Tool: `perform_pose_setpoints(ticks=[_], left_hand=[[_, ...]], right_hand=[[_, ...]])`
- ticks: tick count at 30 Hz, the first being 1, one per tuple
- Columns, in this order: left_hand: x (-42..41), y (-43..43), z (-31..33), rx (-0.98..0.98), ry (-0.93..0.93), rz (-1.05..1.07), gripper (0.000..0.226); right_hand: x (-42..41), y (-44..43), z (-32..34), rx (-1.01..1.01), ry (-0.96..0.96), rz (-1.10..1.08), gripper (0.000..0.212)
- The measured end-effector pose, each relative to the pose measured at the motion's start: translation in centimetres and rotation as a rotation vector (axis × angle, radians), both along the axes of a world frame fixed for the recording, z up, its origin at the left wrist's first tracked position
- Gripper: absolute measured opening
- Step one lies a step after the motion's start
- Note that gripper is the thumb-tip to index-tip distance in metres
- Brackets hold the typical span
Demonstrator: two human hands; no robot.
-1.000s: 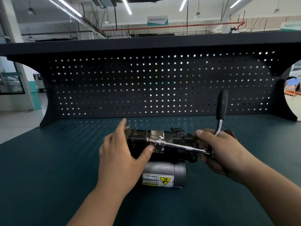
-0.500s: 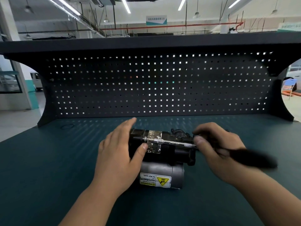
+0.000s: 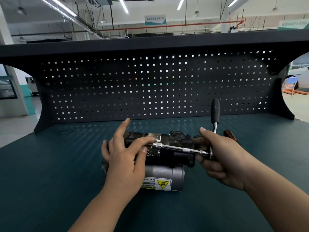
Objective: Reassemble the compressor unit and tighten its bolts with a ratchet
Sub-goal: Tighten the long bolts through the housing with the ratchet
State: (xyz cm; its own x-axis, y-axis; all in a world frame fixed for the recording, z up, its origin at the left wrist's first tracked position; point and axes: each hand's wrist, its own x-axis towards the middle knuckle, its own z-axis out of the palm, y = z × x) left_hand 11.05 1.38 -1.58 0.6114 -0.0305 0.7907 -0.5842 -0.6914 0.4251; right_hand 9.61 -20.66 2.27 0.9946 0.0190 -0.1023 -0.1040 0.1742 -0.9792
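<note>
The compressor unit [image 3: 172,148] lies on its side in the middle of the bench, a black body above a grey cylinder [image 3: 164,174] with a yellow warning label. A ratchet [image 3: 214,113] with a long chrome extension bar [image 3: 182,149] lies across the unit's top, its black handle pointing up. My right hand [image 3: 219,156] grips the ratchet head at the unit's right end. My left hand [image 3: 123,153] rests on the unit's left end, its forefinger and thumb pinching the socket end of the bar.
The teal bench top [image 3: 50,164] runs back to a black pegboard panel [image 3: 150,86] under a shelf. A thin black ring [image 3: 66,131] lies far left near the panel. A red-and-black object [image 3: 229,133] shows behind my right hand.
The ratchet handle swung down to the right half a second ago and now stands upright again. My left hand's fingers have closed onto the socket end of the bar.
</note>
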Motion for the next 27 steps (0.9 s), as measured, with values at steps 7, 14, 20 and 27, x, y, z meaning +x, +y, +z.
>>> perform_pose_setpoints(ticks=[7, 14, 20, 27], left_hand=[[0.1, -0.4, -0.1, -0.011, -0.021, 0.027, 0.031], [0.0, -0.4, 0.2, -0.026, -0.015, 0.045, 0.032], [0.1, -0.1, 0.2, -0.002, -0.007, 0.038, 0.032], [0.5, 0.5, 0.0, 0.076, 0.003, 0.03, 0.032]], right_hand=[[0.3, 0.5, -0.8, -0.25, -0.245, -0.134, 0.043], [1.1, -0.7, -2.1, -0.807, -1.04, -0.381, 0.017], [1.6, -1.4, -2.4, -0.883, -1.176, -0.343, 0.018], [0.4, 0.6, -1.4, -0.544, -0.691, -0.311, 0.02]])
